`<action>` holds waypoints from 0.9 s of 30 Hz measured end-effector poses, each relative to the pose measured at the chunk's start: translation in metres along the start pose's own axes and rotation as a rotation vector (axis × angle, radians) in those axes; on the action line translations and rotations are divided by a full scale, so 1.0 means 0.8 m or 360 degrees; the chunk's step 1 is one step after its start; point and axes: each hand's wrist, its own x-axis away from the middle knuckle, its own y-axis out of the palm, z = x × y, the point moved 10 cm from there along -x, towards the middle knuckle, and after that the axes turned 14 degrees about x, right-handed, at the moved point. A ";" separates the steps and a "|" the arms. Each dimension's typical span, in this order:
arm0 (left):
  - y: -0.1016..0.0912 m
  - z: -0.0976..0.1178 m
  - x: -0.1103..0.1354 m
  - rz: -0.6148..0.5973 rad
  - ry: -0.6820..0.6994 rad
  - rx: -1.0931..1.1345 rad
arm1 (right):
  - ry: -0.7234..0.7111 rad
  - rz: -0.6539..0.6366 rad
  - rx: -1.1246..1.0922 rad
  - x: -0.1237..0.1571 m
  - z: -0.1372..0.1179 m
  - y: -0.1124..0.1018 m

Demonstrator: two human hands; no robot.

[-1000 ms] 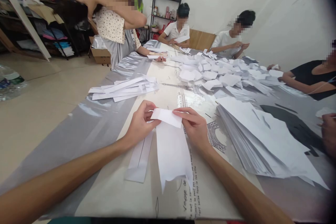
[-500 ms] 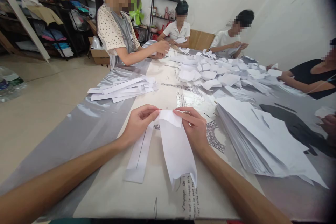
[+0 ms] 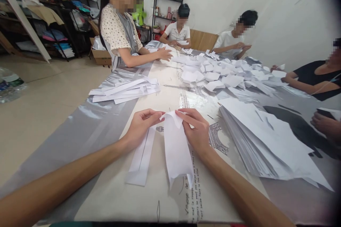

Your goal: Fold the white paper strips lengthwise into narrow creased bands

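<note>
A white paper strip [image 3: 178, 152] hangs between my hands, its top end folded over and its lower end curled just above the tablecloth. My left hand [image 3: 144, 124] pinches the strip's upper left corner between thumb and fingers. At the upper right, my right hand [image 3: 196, 127] grips the folded edge the same way. A second strip with a dark line along it [image 3: 141, 159] lies flat on the table, partly under my left hand. To the right of my right arm is a thick fanned stack of white sheets [image 3: 255, 142].
Cut paper strips [image 3: 125, 90] lie in a loose pile at the left. A large heap of folded papers [image 3: 226, 71] spreads across the far table [image 3: 87, 131]. Several people sit or stand around it, one at the far left [image 3: 119, 35]. Cluttered shelves [image 3: 53, 17] stand behind.
The strip's lower end has swung slightly left, and its folded top has tilted at the left corner. My hands have barely moved. The co-worker at left has moved a hand over the table.
</note>
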 end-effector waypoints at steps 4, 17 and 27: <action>0.003 0.000 0.000 -0.0033 -0.0018 0.0016 | 0.0016 -0.0016 0.0001 0.001 0.002 0.002; 0.008 0.004 0.002 -0.0076 0.0025 -0.0107 | 0.0102 -0.0083 0.0006 0.001 0.005 0.005; 0.023 0.013 0.008 -0.0200 0.0152 -0.0486 | 0.0221 -0.0103 -0.0006 0.003 0.012 0.008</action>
